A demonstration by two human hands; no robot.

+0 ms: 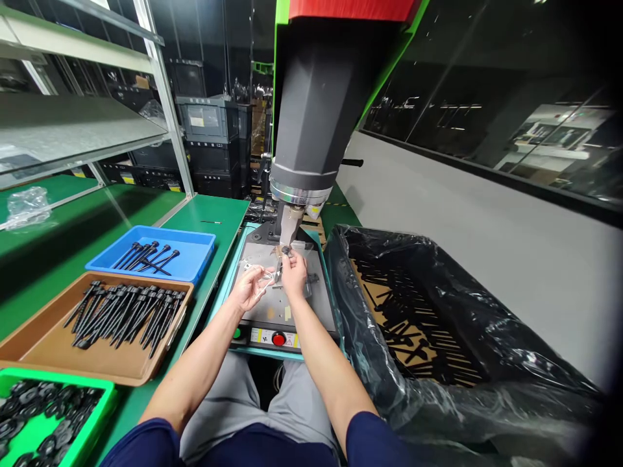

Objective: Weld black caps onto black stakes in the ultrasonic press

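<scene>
A small black piece (285,250) sat pinched at the right fingertips (294,258); a thin, bent white strand (266,277) crossed the left fingers (251,275).

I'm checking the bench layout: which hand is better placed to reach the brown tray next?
Probably the left hand: it is nearer the brown tray, on the person's left, than the right hand, though both seem to hold something.

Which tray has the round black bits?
The green tray, at the picture's bottom-left corner; the brown tray and blue tray hold long black rods instead.
</scene>
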